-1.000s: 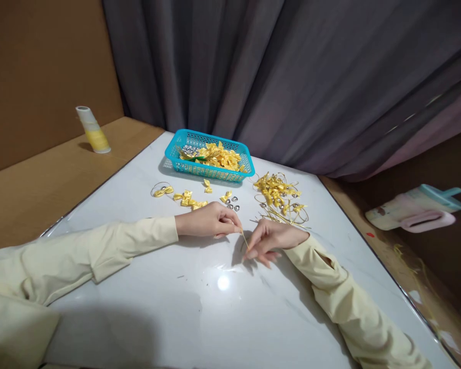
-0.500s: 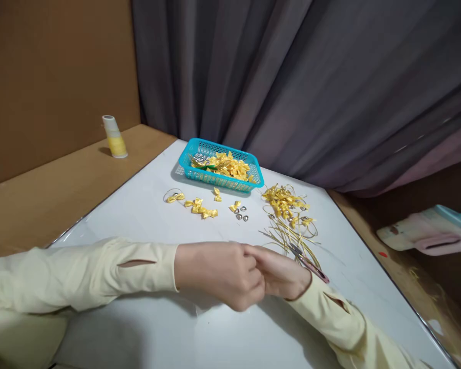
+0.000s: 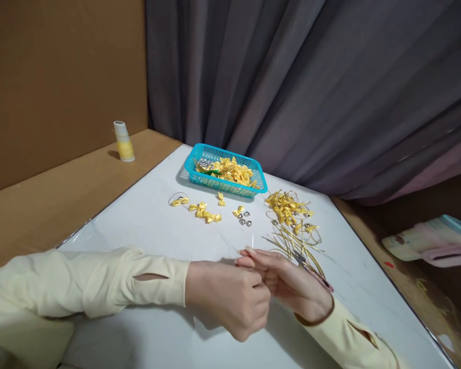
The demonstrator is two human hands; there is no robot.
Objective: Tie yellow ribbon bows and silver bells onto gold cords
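My left hand (image 3: 232,297) is closed, its fingers curled in against my right hand over the near part of the table. What lies inside it is hidden behind the knuckles. My right hand (image 3: 282,279) has thumb and fingers pinched together, and a thin pale strand (image 3: 252,241) pokes up from the fingertips. Whether it is cord or a needle, I cannot tell. Beyond the hands lie several yellow ribbon bows (image 3: 202,209) and small silver rings (image 3: 242,221). A bow on a cord loop (image 3: 180,202) sits to the left.
A blue basket (image 3: 226,187) at the back holds bows and silver pieces. To the right are a pile of corded bows (image 3: 288,207), loose gold cords (image 3: 288,240) and scissors (image 3: 315,274). A yellow thread spool (image 3: 124,142) stands left; a tumbler (image 3: 426,241) is at right.
Both hands appear lower in the view, and the right fingertips have come up above the left fist. The pale strand now shows. The whole scene has shifted slightly right and down.
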